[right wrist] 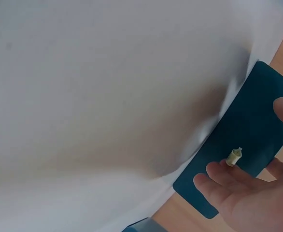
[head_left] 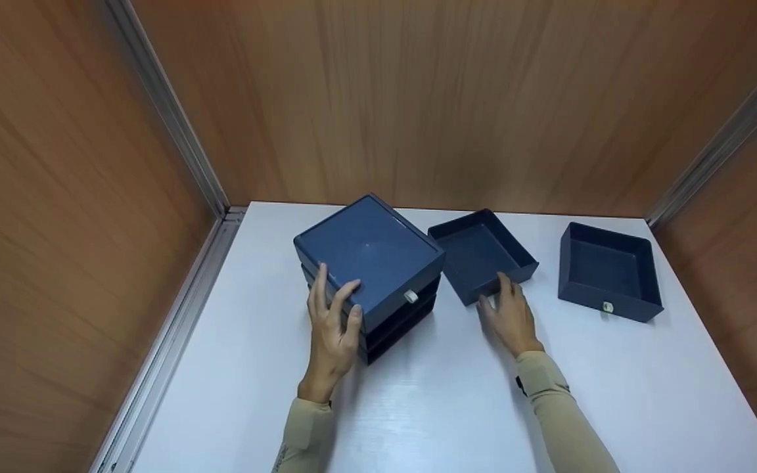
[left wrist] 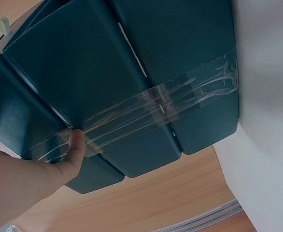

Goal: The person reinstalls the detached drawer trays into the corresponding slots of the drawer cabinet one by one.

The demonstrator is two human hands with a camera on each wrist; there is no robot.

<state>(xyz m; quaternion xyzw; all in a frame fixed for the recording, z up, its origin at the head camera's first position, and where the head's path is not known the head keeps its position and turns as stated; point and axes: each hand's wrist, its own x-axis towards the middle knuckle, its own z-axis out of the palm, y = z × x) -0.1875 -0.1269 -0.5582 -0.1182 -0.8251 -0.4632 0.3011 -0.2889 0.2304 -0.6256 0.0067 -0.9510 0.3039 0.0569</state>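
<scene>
A dark blue drawer cabinet (head_left: 368, 243) stands at an angle on the white table, with a pale pull tab (head_left: 411, 296) on its top drawer and open slots below. My left hand (head_left: 332, 335) rests on its near left side, fingers spread over the top edge. In the left wrist view the thumb touches the side by a strip of clear tape (left wrist: 190, 94). My right hand (head_left: 513, 322) is at the front of a loose, empty drawer (head_left: 474, 253). Its fingertips are right by that drawer's small pull tab (right wrist: 233, 157), the thumb apart from them.
A second empty drawer (head_left: 628, 310) with a pale tab sits farther right on the white table (head_left: 431, 407). Wood panels (head_left: 418, 105) enclose the back and both sides, with metal rails (head_left: 181, 125) at the corners.
</scene>
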